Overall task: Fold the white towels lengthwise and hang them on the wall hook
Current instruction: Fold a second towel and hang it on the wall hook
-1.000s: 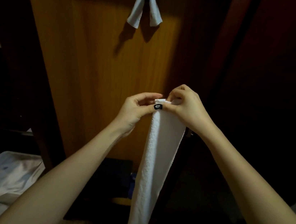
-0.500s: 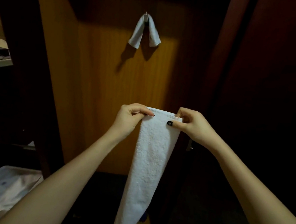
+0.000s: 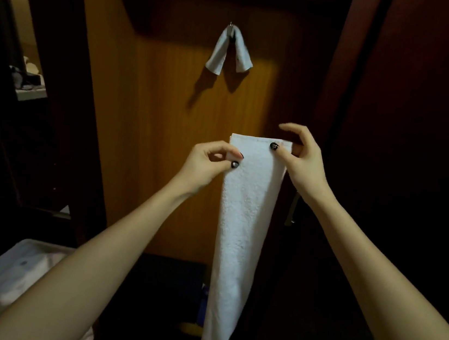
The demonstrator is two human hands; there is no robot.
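A white towel (image 3: 241, 229), folded into a long narrow strip, hangs straight down in front of me. My right hand (image 3: 300, 157) pinches its top right corner between thumb and fingers. My left hand (image 3: 210, 163) pinches the left edge a little below the top. A blue emblem shows at the towel's bottom end. Higher up, a second white towel (image 3: 230, 50) is draped over a small metal wall hook (image 3: 230, 26) on the wooden panel, both ends hanging down.
The wooden panel (image 3: 150, 137) stands straight ahead, with dark red wall to its right. A white plastic bin (image 3: 3, 277) holding more white cloth sits at lower left. A shelf (image 3: 29, 91) with small items is at left.
My left hand has slid down from the top left corner to the left edge just below it. The towel and both hands sit a little further right in view.
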